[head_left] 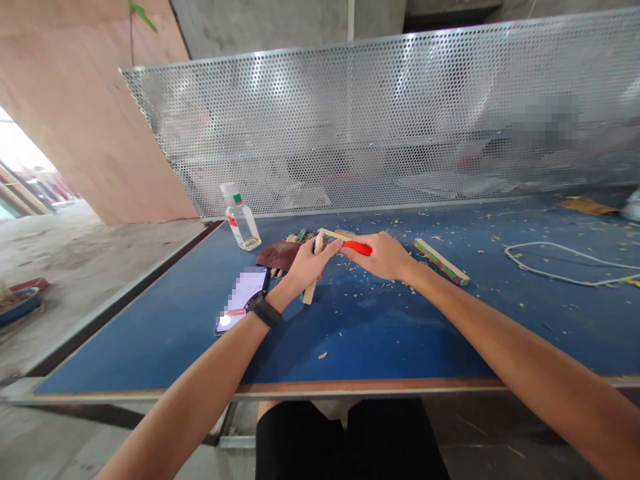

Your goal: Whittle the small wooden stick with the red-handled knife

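Two hands (pixel 305 264): pale piece (pixel 319 244) in left, red handle (pixel 358 249) in right

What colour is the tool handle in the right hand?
The tool handle is bright red, best seen in the head view.

The red handle (pixel 361 248) looks smooth plastic, the perforated screen (pixel 310 127) shiny metal.

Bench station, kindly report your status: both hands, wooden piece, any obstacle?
Left hand closed on wooden piece. Right hand gripping red-handled tool, close to wooden piece. Phone near left hand, shavings scattered on table.
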The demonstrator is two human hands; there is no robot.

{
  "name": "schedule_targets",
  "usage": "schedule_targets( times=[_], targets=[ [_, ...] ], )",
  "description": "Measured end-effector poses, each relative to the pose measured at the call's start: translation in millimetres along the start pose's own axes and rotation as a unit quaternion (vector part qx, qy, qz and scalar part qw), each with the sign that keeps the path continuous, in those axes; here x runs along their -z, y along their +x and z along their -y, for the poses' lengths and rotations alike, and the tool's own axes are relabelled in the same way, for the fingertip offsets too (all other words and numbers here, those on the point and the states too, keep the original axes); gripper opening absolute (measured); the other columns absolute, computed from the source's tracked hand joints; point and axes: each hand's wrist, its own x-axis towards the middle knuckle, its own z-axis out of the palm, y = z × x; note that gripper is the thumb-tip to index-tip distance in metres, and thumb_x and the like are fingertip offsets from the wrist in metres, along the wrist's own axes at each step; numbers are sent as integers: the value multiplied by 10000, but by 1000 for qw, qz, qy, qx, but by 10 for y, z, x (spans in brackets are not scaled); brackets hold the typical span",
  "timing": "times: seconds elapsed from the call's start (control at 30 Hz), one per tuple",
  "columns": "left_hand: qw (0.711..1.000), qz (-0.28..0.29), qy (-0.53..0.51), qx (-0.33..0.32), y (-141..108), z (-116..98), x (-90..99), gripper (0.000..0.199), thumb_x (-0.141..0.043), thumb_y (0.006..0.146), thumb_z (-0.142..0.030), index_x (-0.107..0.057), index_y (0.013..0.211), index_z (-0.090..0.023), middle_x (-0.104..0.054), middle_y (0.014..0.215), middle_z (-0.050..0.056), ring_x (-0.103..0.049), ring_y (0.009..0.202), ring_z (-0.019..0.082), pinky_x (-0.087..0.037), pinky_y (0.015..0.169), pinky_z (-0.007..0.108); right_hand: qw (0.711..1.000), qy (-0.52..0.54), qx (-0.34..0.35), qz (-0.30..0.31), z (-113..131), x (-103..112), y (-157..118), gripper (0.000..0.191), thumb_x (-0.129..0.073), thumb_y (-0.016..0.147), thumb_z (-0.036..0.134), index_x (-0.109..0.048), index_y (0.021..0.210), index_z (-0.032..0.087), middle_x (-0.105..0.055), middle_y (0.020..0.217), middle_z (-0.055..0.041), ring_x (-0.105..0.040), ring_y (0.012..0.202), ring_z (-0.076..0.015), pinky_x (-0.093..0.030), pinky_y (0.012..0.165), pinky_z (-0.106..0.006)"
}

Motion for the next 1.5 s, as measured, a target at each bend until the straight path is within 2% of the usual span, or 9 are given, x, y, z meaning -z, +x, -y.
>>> schedule_targets(
  times=[0.27, 0.5, 0.57, 0.73, 0.83, 0.93, 1.17, 1.33, 1.5],
  targets=[
    [999, 30, -12, -15, -14, -14, 3, 392, -712, 992, -454, -474, 781, -225, -443, 482, -78, -385, 365, 64, -294, 395, 232, 998, 43, 38, 31, -27, -10, 8, 595, -527, 986, 747, -825, 990, 232, -724, 738, -30, -564, 630, -185, -373, 626, -342],
    [998, 43, -29, -18, 27, 35, 21, 406, -696, 991, -524, -465, 816, -239, -428, 531, -82, -368, 390, 63, -302, 393, 231, 998, -56, -25, -15, 27, -10, 3, 619, -530, 941, 791, -825, 1232, 332, -774, 834, -63, -658, 727, -255, -367, 636, -344],
    [999, 39, -28, -22, 43, 47, 24, 413, -683, 992, -555, -468, 828, -243, -421, 541, -83, -375, 397, 66, -305, 397, 231, 996, -79, -35, -27, 65, -18, 2, 624, -507, 942, 806, -822, 1230, 351, -770, 821, -62, -660, 723, -262, -349, 627, -341],
    [999, -13, 10, -33, 52, 54, 7, 446, -603, 1016, -617, -459, 818, -244, -418, 517, -84, -377, 365, 73, -282, 386, 238, 991, -94, -55, -72, 102, -44, 1, 600, -444, 989, 783, -797, 933, 300, -754, 805, -63, -634, 701, -243, -306, 612, -331],
    [1000, -1, 5, -26, 42, 51, 13, 479, -645, 991, -615, -438, 772, -243, -427, 499, -77, -387, 363, 76, -291, 387, 243, 993, -68, -58, -75, 82, -30, 1, 603, -442, 996, 775, -746, 853, 274, -732, 778, -64, -610, 692, -233, -311, 612, -330],
    [1000, 17, -5, -21, 21, 33, 33, 520, -714, 942, -623, -434, 727, -241, -433, 487, -68, -396, 373, 72, -311, 400, 246, 998, -19, -33, -50, 66, 3, -2, 609, -444, 998, 776, -741, 847, 266, -708, 746, -49, -575, 660, -212, -335, 617, -333],
    [997, 66, -46, -15, -3, -11, 44, 533, -741, 927, -594, -414, 695, -242, -406, 438, -74, -358, 361, 65, -299, 402, 242, 999, 36, 5, 18, 54, 17, -11, 660, -448, 995, 787, -813, 1188, 272, -674, 680, -14, -530, 605, -191, -365, 611, -340],
    [993, 97, -73, 2, 22, 32, 39, 466, -752, 917, -570, -466, 748, -243, -399, 432, -80, -349, 346, 73, -259, 387, 244, 998, 41, 34, 27, 48, 2, -11, 625, -477, 997, 748, -824, 1102, 239, -747, 809, -42, -572, 668, -191, -399, 660, -346],
    [990, 112, -91, 0, 34, 78, 28, 459, -748, 911, -577, -467, 770, -242, -373, 457, -83, -345, 357, 76, -261, 389, 251, 997, 52, 44, 41, 27, 7, -2, 614, -489, 992, 754, -802, 1002, 226, -706, 756, -31, -556, 658, -188, -376, 650, -351]
  ],
)
